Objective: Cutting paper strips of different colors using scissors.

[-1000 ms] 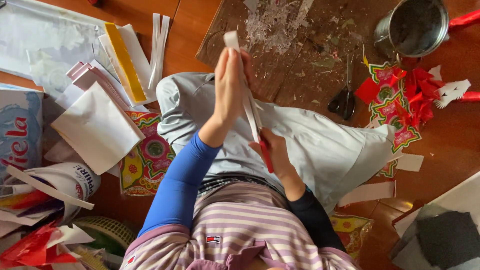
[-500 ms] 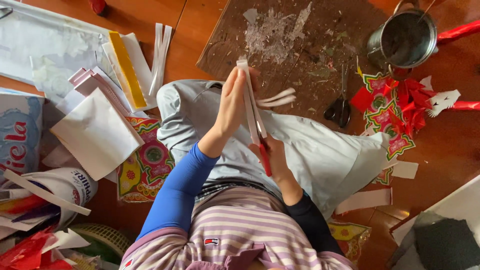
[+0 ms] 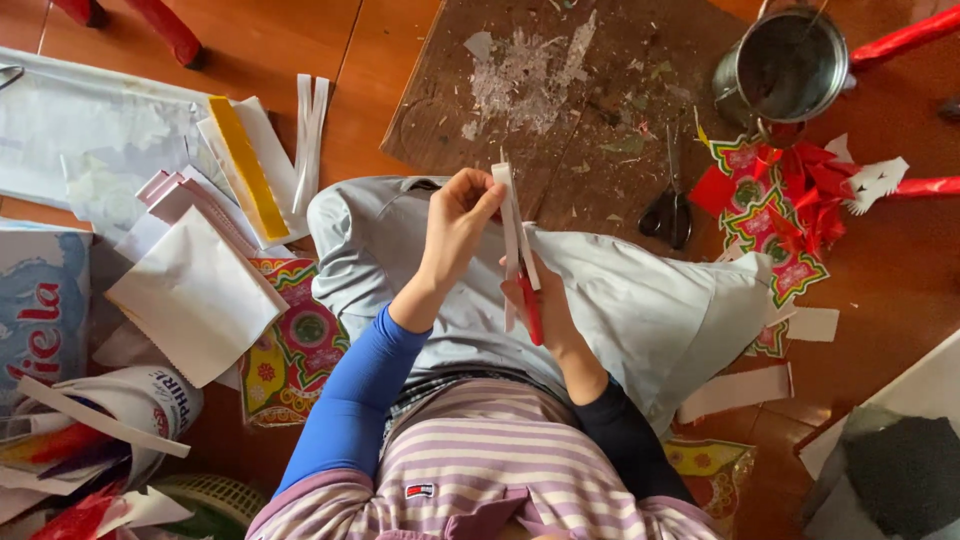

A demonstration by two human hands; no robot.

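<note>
My left hand point(image 3: 457, 225) pinches the top of a narrow stack of white paper strips point(image 3: 512, 225), held upright over my lap. My right hand point(image 3: 545, 305) grips red-handled scissors point(image 3: 529, 305) just below, the blades lying along the strips. Both hands are above my grey-trousered knees point(image 3: 650, 310). A blue sleeve covers my left forearm and a dark one my right.
Black scissors point(image 3: 671, 212) lie on a worn brown board point(image 3: 560, 90) ahead. A metal pot point(image 3: 785, 70) stands at the far right beside red and patterned paper decorations point(image 3: 770, 215). White paper sheets point(image 3: 195, 295), a yellow strip point(image 3: 247, 168) and scraps crowd the left floor.
My hands have drawn closer to my body, bringing the strips down from over the board to above my knees. The loose strips that stuck out to the right are gathered back into the stack.
</note>
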